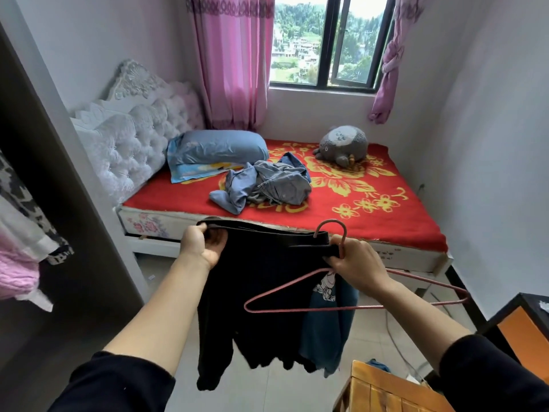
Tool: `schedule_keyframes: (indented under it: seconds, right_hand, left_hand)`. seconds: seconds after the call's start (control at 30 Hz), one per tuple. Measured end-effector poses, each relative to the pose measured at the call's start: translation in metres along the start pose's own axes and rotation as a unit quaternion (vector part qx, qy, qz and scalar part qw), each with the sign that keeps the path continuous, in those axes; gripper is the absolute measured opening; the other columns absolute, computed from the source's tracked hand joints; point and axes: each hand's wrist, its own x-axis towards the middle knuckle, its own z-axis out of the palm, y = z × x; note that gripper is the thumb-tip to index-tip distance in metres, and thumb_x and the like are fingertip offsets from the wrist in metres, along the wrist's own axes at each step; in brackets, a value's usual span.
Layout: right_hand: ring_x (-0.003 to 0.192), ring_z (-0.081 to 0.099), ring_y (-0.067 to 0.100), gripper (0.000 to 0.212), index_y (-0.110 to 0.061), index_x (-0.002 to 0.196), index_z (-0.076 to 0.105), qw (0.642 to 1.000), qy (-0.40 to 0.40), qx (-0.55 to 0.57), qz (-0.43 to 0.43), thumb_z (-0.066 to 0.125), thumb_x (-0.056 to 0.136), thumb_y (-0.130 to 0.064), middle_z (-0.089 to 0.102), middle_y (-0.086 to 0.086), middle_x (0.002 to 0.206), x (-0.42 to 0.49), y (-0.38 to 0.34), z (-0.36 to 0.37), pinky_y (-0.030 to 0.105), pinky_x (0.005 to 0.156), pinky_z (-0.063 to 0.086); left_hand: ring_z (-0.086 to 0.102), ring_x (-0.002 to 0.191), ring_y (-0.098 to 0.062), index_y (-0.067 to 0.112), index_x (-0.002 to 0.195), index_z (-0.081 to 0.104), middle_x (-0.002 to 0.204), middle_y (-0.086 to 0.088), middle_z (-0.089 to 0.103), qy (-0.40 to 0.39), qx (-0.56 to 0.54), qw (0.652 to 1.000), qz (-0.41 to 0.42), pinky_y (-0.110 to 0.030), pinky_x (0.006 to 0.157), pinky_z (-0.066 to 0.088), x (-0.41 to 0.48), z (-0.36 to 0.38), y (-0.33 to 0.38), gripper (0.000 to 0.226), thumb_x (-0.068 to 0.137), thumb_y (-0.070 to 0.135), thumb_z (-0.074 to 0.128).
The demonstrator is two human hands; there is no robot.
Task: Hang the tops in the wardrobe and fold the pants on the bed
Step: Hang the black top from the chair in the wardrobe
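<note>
A black top [252, 292] hangs in front of me, stretched between both hands. My left hand [200, 245] grips its left edge. My right hand [355, 264] grips the right edge together with a pink wire hanger [326, 307], whose hook [331, 227] sticks up above the fingers. A dark blue garment with a cartoon print [326, 316] hangs behind the black top. A crumpled heap of blue-grey denim clothes [267, 182] lies on the bed's red flowered blanket [386, 215]. The open wardrobe [38, 185] is at my left, with clothes hanging inside [17, 248].
A blue pillow [217, 150] and a grey plush toy [343, 144] lie at the far side of the bed. A white tufted headboard [133, 135] stands on the left. A wooden chair [383, 391] and an orange-fronted dark table [525, 325] are at the lower right.
</note>
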Motion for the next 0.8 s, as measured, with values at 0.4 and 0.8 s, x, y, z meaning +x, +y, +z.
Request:
schedule_keyframes:
  seconds: [0.4,0.8]
  right_hand:
    - [0.04,0.038,0.011,0.015,-0.004,0.063,0.069,0.931,0.037,0.345,0.113,0.064,0.077,-0.003,0.048,0.001,0.044,0.023,0.015,-0.029,0.017,0.038,0.03]
    - [0.031,0.017,0.007,0.026,-0.016,0.059,0.047,0.616,0.07,0.757,0.203,0.053,0.082,-0.004,0.021,-0.008,0.037,0.057,-0.11,-0.006,0.016,0.034,0.013]
  left_hand:
    - [0.047,0.055,-0.017,0.015,0.078,0.052,0.067,-0.004,0.046,-0.136,0.354,0.925,0.03,-0.028,0.055,0.039,-0.026,0.025,0.007,0.022,0.098,0.025,0.049]
    - [0.062,0.057,-0.014,0.014,0.084,0.063,0.066,-0.002,0.063,-0.172,0.373,0.91,0.058,-0.027,0.057,0.052,-0.046,0.02,0.029,0.023,0.098,0.025,0.049]
